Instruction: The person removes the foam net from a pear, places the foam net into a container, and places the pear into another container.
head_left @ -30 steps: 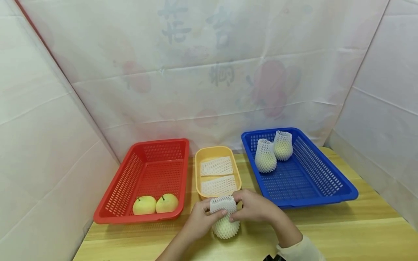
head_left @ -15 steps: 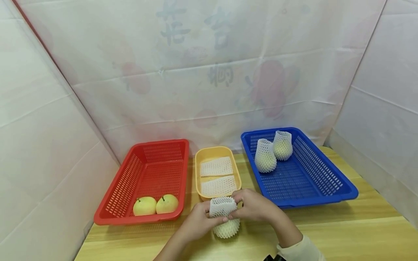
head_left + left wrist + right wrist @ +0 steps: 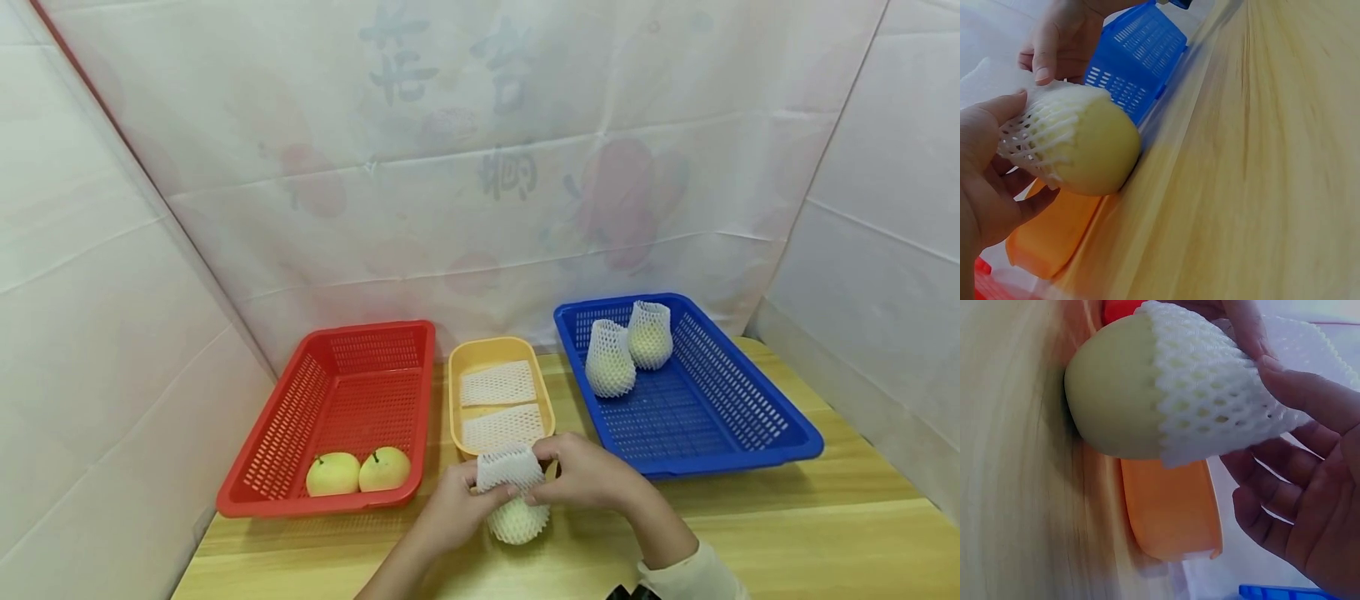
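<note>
Left wrist view: the left hand (image 3: pixel 985 181) and right hand (image 3: pixel 1066 44) pinch a foam net (image 3: pixel 1041 125) partway over a pear (image 3: pixel 1107 150) seemingly resting on the table (image 3: pixel 1241 162), where uneven tugging might tear the net or tip the pear.

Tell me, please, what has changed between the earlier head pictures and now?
The upper end of the white net on the fruit has shifted slightly up and left in the image. Nothing was newly grasped or released: left grip and right grip remain on the net. The red basket, yellow tray and blue basket stayed put.
</note>
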Motion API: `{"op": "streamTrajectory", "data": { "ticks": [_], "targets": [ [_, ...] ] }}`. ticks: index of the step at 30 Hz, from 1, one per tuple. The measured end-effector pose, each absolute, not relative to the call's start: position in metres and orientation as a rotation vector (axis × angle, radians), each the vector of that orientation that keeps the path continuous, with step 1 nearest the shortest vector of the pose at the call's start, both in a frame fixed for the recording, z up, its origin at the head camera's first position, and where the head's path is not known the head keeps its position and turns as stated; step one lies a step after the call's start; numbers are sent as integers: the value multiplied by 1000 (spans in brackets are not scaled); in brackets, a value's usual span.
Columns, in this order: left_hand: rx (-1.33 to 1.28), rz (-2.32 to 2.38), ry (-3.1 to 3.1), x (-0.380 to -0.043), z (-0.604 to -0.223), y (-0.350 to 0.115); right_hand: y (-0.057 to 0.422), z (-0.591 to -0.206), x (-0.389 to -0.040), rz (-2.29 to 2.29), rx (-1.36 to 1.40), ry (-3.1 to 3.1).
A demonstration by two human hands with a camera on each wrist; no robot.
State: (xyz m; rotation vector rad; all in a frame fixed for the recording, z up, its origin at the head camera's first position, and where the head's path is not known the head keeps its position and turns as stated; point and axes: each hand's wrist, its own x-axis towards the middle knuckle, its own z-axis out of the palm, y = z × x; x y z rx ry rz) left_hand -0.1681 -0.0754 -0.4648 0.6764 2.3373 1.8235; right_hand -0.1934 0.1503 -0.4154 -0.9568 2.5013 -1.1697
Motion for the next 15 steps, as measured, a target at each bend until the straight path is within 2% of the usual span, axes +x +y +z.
{"op": "streamTrajectory", "data": {
  "ticks": [15],
  "targets": [
    [667,1909,2266,-169,-466,-75,153,-414,-194,-1181,-934,2500]
  ]
}}
